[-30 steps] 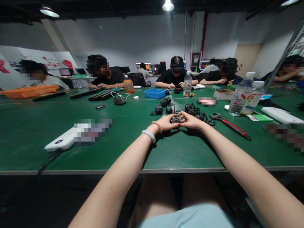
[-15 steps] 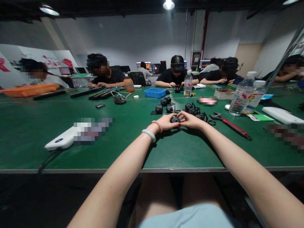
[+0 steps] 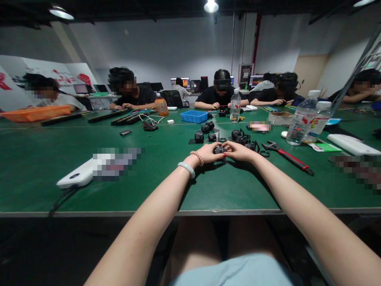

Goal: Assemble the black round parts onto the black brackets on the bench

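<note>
Both hands meet over the green table (image 3: 166,174), around a small black part (image 3: 218,149). My left hand (image 3: 207,153), with a bead bracelet and a pale bangle at its wrist, has its fingers wrapped round the part. From the other side my right hand (image 3: 238,151) pinches at the part's right edge, its fingertips against it. Just beyond the hands lie several similar black parts (image 3: 199,137), some with flat plates. A black ring (image 3: 264,153) is to the right of my right hand.
An adjustable wrench (image 3: 290,157) and water bottles (image 3: 300,119) stand or lie to the right. A white power bank (image 3: 80,172) is at the left. Farther back are a blue tray (image 3: 194,116), an orange bottle (image 3: 161,106), an orange tray (image 3: 38,113) and several people working across the table.
The fingers of my right hand have drawn slightly closer together at the black part. My left hand keeps its hold, and the view has shifted very slightly.
</note>
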